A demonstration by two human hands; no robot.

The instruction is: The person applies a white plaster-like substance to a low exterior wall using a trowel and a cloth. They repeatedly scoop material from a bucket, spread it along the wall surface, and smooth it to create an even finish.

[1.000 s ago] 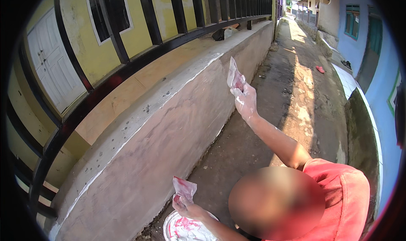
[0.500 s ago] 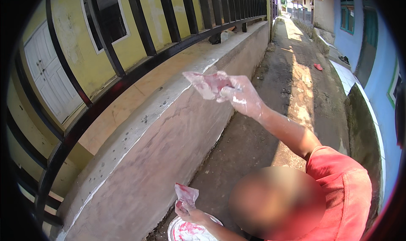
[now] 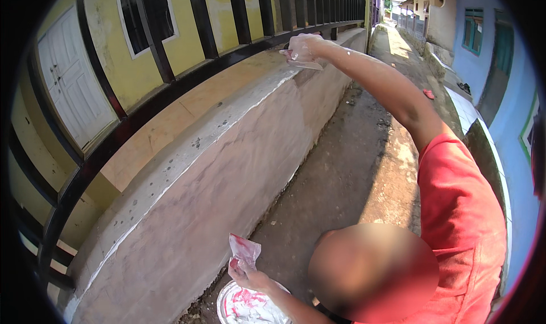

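Observation:
My right hand (image 3: 306, 46) reaches out to the far part of a low wall (image 3: 227, 182) and is closed on a flat putty spreader (image 3: 308, 65), held at the wall's top edge. White smears mark the hand and forearm. Lower down, my left hand (image 3: 248, 276) grips a second flat spreader (image 3: 244, 246), pale and streaked with red. Just below that hand stands a round tub (image 3: 220, 302) holding white paste (image 3: 263, 314) with red streaks. A thin white line of paste (image 3: 170, 198) runs along the wall's top edge.
Black metal railing (image 3: 142, 105) curves above the wall ledge. Behind it are a yellow house wall (image 3: 102, 45) and a white door (image 3: 71, 79). A dark path (image 3: 335, 148) runs along the right, with a red sandal (image 3: 428, 94) and a blue house (image 3: 509, 96) beyond.
My right hand has moved farther up and away with its spreader, from above the wall's face to its top edge. My left hand has shifted slightly left, still holding its spreader.

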